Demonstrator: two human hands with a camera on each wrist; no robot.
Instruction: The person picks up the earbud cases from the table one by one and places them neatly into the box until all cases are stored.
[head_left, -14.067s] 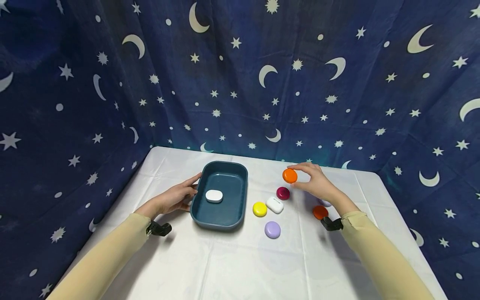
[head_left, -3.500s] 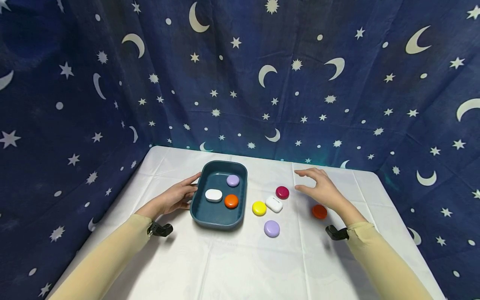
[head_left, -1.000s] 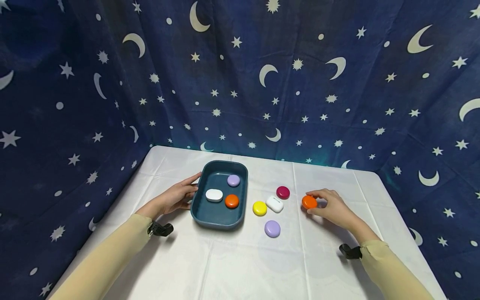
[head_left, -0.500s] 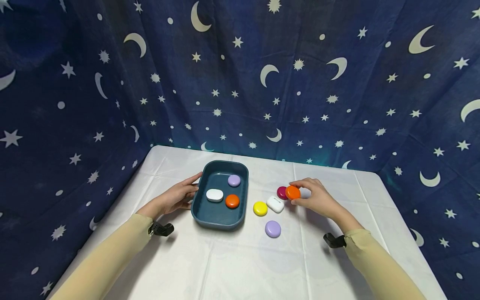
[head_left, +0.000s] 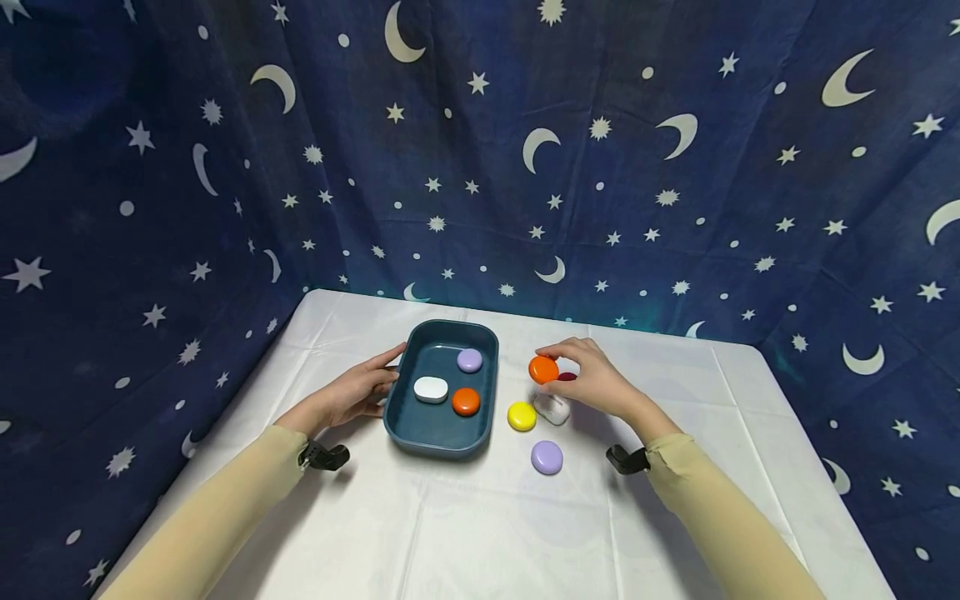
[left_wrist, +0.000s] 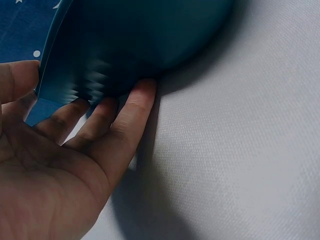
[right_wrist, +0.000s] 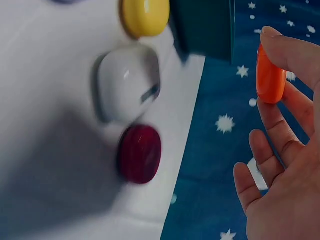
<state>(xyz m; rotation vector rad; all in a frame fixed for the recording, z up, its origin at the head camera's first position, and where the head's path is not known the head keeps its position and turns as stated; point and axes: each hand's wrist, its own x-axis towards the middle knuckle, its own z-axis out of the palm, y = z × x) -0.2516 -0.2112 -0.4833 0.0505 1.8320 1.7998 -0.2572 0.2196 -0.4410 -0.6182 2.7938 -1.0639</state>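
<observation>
My right hand (head_left: pixel 596 383) pinches a glossy orange disc (head_left: pixel 543 369) between thumb and fingers, held up off the table; the right wrist view shows the disc (right_wrist: pixel 270 77) edge-on. Under this hand lie a dark red disc (right_wrist: pixel 140 154), partly hidden in the head view, and a white earbud case (head_left: pixel 553 410). My left hand (head_left: pixel 352 396) touches the outer left wall of a dark teal tray (head_left: pixel 438 442), fingers spread along it, as the left wrist view also shows. Inside the tray sit a white oval case (head_left: pixel 431 390), a lilac disc (head_left: pixel 469 361) and a red-orange disc (head_left: pixel 466 402).
A yellow disc (head_left: pixel 522 417) lies between the tray and the earbud case. Nearer the front, a second lilac disc (head_left: pixel 547 457) rests on the white tablecloth (head_left: pixel 517 533). A blue curtain (head_left: pixel 480 167) with moons and stars hangs close behind the table.
The red-orange and lilac discs came into the tray earlier. My right hand has since picked another orange disc off the right side and carried it left, past the dark red disc. The left hand stays put.
</observation>
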